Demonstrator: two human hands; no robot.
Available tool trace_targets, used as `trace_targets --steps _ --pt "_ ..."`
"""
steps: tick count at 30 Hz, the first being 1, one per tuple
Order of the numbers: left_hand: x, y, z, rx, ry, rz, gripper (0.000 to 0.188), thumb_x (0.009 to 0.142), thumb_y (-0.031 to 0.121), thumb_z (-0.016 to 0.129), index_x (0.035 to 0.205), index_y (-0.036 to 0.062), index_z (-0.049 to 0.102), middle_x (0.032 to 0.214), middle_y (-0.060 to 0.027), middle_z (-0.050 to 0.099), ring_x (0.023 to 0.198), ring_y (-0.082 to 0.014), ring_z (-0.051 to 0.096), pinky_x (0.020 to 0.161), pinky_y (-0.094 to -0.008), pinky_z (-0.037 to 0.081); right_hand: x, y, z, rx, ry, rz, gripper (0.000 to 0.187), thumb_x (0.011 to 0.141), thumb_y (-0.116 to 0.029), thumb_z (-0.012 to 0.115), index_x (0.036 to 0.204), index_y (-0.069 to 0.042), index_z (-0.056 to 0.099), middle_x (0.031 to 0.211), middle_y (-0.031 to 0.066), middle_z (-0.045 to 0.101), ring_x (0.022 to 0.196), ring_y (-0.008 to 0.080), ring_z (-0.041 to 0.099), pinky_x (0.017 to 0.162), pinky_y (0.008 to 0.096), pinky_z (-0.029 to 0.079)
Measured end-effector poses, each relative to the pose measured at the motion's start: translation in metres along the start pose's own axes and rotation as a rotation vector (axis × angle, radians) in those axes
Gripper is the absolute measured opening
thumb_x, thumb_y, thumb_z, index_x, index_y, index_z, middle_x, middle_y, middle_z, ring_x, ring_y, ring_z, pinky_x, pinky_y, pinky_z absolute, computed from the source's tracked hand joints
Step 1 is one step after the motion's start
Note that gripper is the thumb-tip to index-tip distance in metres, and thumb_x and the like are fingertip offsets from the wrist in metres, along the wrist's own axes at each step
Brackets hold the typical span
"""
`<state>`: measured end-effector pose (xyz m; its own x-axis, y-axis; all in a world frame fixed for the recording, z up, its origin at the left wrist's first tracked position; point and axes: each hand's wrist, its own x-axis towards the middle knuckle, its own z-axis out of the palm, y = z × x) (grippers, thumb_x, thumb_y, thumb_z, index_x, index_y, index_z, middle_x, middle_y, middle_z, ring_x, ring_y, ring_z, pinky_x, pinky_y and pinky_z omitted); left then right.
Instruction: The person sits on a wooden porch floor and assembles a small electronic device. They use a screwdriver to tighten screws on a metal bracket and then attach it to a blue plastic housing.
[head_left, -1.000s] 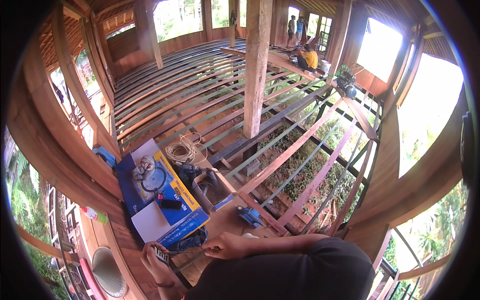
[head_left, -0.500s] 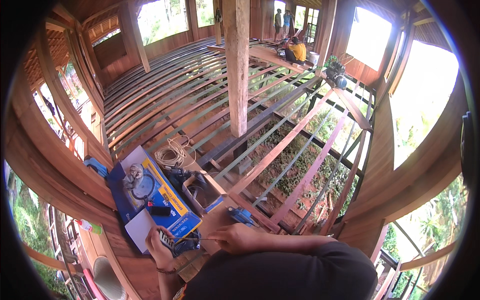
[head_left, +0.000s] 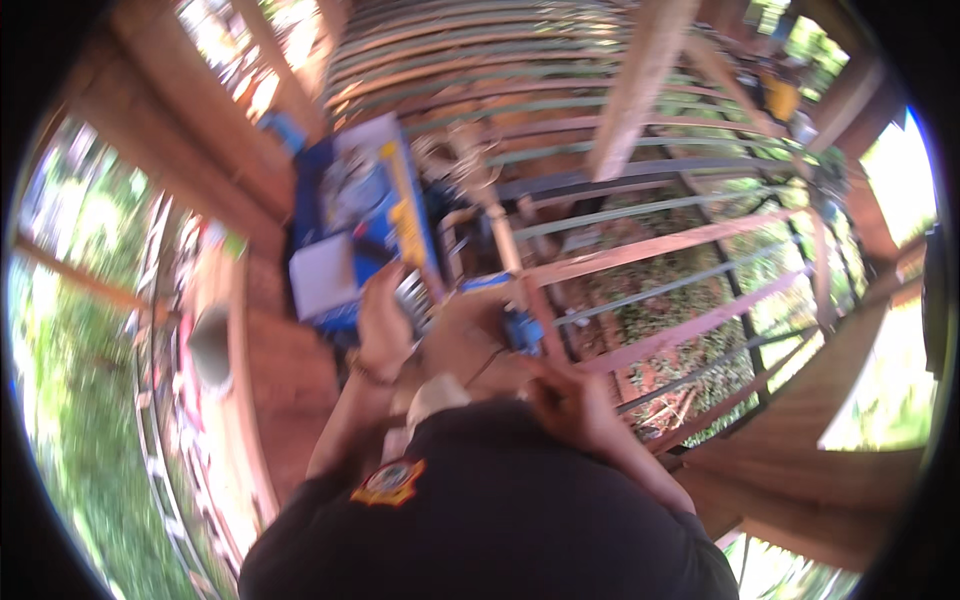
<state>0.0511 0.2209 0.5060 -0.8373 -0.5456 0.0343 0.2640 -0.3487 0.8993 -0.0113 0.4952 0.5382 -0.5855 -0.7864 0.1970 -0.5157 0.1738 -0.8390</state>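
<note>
My left hand (head_left: 383,322), a beaded bracelet at its wrist, is closed around a small object with pale and dark stripes (head_left: 411,294), too blurred to name. It is beside the near end of a blue and yellow cardboard box (head_left: 407,215). A white flap (head_left: 322,279) stands out from that box. My right hand (head_left: 562,396) is in front of my body, apart from the left, fingers curled. A thin dark strand (head_left: 487,362), cord or rod, runs up to its fingers. A blue tool (head_left: 523,331) lies just beyond the right hand.
A coil of pale rope (head_left: 457,160) lies beyond an open carton (head_left: 508,235). Floor joists (head_left: 640,243) span open gaps over soil and plants. A wooden post (head_left: 640,90) rises among them. A wooden wall (head_left: 190,130) runs along the left. A person in yellow (head_left: 781,98) is far right.
The whole view has swung and blurred, so the box sits higher and further right. My right hand has moved away from my left. The left still grips the striped object.
</note>
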Motion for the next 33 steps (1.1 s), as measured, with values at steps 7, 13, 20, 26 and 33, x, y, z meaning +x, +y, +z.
trace_targets --steps 7,13,20,26,33 --pt "-0.008 0.013 0.023 -0.18 -0.009 -0.044 0.042 0.1 0.035 0.038 0.094 -0.0003 0.059 0.081 -0.0131 0.062 0.07 -0.0227 0.064 0.064 -0.0349 0.055 -0.019 0.003 -0.009 -0.125 0.057 -0.065 0.036 0.083 0.004 0.066 0.118 -0.002 0.07 0.076 0.0142 0.064 0.062 0.0303 0.066 0.057 0.0399 0.052" --pt "-0.013 0.014 0.034 0.023 0.0 0.054 0.047 0.1 0.038 0.034 0.091 -0.0012 0.059 0.077 -0.0123 0.062 0.066 -0.0202 0.063 0.065 -0.0326 0.053 -0.019 0.004 -0.012 -0.171 0.086 -0.083 0.036 0.082 0.004 0.067 0.117 -0.004 0.071 0.074 0.0133 0.062 0.06 0.0304 0.065 0.055 0.0395 0.052" --pt "-0.024 0.027 0.042 0.267 -0.077 0.14 0.048 0.101 0.036 0.035 0.093 -0.0037 0.06 0.075 -0.0112 0.064 0.066 -0.0158 0.061 0.064 -0.028 0.05 -0.021 0.001 -0.009 -0.196 0.092 -0.093 0.038 0.081 0.004 0.067 0.117 -0.006 0.071 0.073 0.0118 0.062 0.061 0.0308 0.065 0.055 0.0409 0.053" --pt "-0.027 0.037 0.051 0.614 -0.134 0.291 0.046 0.101 0.031 0.033 0.09 -0.0041 0.06 0.078 -0.0105 0.064 0.07 -0.0171 0.06 0.068 -0.0304 0.049 -0.029 0.004 -0.01 -0.389 0.118 -0.226 0.033 0.08 -0.004 0.07 0.113 -0.01 0.073 0.077 0.006 0.06 0.062 0.024 0.064 0.053 0.0372 0.053" --pt "-0.027 0.022 0.047 0.545 -0.142 0.239 0.042 0.099 0.03 0.041 0.084 -0.0043 0.061 0.071 -0.0098 0.061 0.065 -0.0152 0.058 0.062 -0.0295 0.046 -0.03 0.017 -0.006 -0.211 0.075 -0.12 0.029 0.088 -0.014 0.069 0.116 -0.008 0.072 0.079 0.0066 0.064 0.065 0.0241 0.064 0.061 0.0382 0.054"
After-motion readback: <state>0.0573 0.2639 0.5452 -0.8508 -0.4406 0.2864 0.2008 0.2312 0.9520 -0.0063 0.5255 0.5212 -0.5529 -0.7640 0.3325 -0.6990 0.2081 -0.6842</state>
